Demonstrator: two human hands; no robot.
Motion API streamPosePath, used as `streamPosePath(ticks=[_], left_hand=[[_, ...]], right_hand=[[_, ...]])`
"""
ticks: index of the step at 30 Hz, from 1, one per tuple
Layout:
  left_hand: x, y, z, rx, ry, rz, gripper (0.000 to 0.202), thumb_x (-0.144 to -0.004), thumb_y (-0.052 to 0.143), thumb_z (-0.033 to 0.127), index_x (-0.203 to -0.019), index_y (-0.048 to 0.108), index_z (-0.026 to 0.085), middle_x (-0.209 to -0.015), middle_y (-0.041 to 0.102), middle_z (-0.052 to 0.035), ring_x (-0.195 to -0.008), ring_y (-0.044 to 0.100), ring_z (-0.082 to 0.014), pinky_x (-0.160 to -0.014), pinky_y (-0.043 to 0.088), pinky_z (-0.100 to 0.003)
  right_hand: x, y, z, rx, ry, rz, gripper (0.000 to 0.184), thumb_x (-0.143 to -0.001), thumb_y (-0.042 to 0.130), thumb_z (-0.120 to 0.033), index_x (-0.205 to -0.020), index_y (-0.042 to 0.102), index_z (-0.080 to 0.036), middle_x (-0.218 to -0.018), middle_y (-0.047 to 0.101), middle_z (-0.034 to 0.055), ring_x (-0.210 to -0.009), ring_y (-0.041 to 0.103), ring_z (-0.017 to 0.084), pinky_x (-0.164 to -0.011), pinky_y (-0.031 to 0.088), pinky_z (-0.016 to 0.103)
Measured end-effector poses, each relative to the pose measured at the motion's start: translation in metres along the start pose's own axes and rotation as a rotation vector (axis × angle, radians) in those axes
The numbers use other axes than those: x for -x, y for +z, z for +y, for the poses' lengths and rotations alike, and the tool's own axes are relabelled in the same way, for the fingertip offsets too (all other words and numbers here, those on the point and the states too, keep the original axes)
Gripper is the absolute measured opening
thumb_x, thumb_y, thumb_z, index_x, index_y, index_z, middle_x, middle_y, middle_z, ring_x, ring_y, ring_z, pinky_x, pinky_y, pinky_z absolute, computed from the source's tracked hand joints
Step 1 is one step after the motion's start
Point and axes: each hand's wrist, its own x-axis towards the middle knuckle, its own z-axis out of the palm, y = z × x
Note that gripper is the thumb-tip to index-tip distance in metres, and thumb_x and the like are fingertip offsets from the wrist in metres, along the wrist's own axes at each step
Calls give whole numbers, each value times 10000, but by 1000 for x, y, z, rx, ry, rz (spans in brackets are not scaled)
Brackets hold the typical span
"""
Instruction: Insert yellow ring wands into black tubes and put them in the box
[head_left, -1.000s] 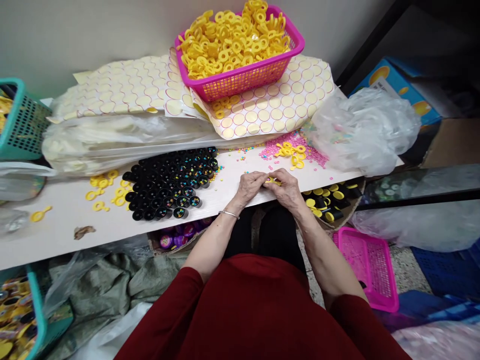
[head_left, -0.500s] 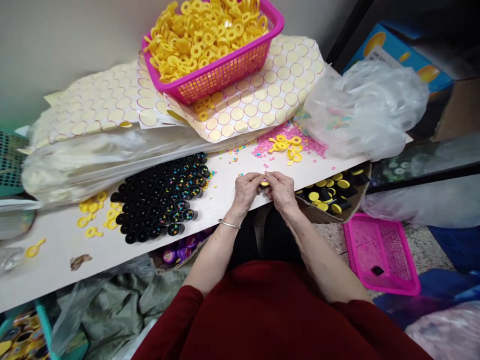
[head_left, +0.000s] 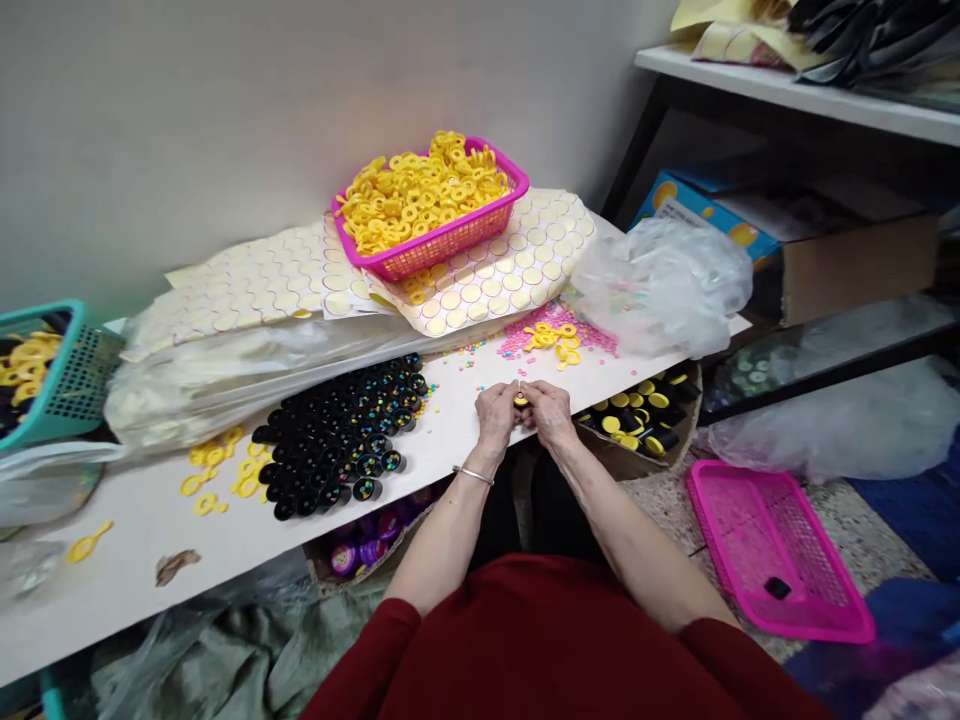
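Note:
Close together at the table's front edge, my left hand (head_left: pixel 495 414) and my right hand (head_left: pixel 552 412) both pinch a small yellow-and-dark round piece (head_left: pixel 520 400). Fingers cover most of it, so its full shape is hidden. To the left stand rows of small black cups (head_left: pixel 337 440), several with coloured beads inside. Just beyond my hands lie yellow ring pieces with handles (head_left: pixel 555 342) on scattered pink beads (head_left: pixel 600 338). Beside my right hand, below the table edge, a carton (head_left: pixel 679 450) holds black cups with yellow lids (head_left: pixel 631 420).
A pink basket (head_left: pixel 450 238) heaped with yellow ring pieces rests on sticker sheets (head_left: pixel 525 270) at the back. Right of it sits a clear plastic bag (head_left: pixel 667 285). A teal basket (head_left: pixel 79 375) is at far left. On the floor lies another pink basket (head_left: pixel 780 535).
The camera view has tilted up, so more wall and a shelf at the right show. My hands stay together on the small piece, which now shows more yellow between the fingers.

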Motion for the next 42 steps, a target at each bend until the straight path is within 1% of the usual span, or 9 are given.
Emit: streamPosePath(ticks=[3,7,10,17,21,28,35,38,42], left_hand=[[-4,4,-7,-68,53,14,288,-764,552,394,-597,563,160,-432,462,52,-399,426,-78,-424,321,-200],[-8,10,-12,-213,255,84,313,-795,506,296,-513,440,176,-499,434,42,-522,403,-84,-525,324,-212],[-5,9,-12,-206,262,81,321,-810,488,306,-523,423,177,-505,409,47,-532,374,-83,-533,311,-212],[-3,-3,-5,97,70,-160,287,-739,568,426,-648,544,155,-444,427,70,-374,373,-67,-404,298,-205],[-7,-6,-2,151,31,-197,304,-663,649,426,-614,554,142,-418,457,60,-337,396,-62,-381,304,-202],[-12,-6,3,107,73,-186,327,-627,678,439,-561,559,142,-402,454,59,-350,399,-55,-383,283,-195],[-9,-16,2,100,171,-232,415,-691,632,525,-587,564,129,-443,457,55,-398,384,-47,-426,296,-191],[-6,-23,3,51,209,-323,460,-732,576,563,-613,584,119,-501,510,26,-470,446,-64,-496,366,-202],[-2,-32,5,-68,243,-502,437,-559,779,397,-876,666,118,-675,589,21,-559,463,-61,-552,382,-194]], right_hand=[[-2,0,3,-6,-13,2,246,-619,667,-400,-601,559,-179,-393,473,-61,-303,397,75,-292,280,200],[-3,2,7,-34,-47,43,258,-614,672,-393,-571,524,-186,-378,437,-79,-300,401,73,-294,295,197],[3,2,7,-51,-38,32,286,-630,669,-434,-598,532,-186,-356,427,-84,-301,405,73,-307,321,192],[7,-10,-1,-80,-21,-147,425,-456,818,-426,-685,579,-159,-450,565,-43,-354,492,75,-354,411,182],[2,-12,-6,-51,70,-195,406,-442,835,-363,-661,561,-158,-471,591,-25,-361,517,77,-367,440,176],[1,-10,-1,-34,29,-146,351,-534,795,-379,-683,557,-168,-480,564,-47,-367,500,69,-356,465,184],[4,-20,0,-163,41,-283,382,-550,807,-391,-790,633,-150,-583,620,-15,-483,574,82,-499,556,224],[3,-19,3,-196,46,-224,344,-549,807,-366,-762,649,-147,-539,603,-15,-459,550,79,-465,524,206],[10,-15,1,-241,28,-199,358,-532,800,-404,-723,663,-133,-556,620,-5,-458,525,77,-449,474,203]])
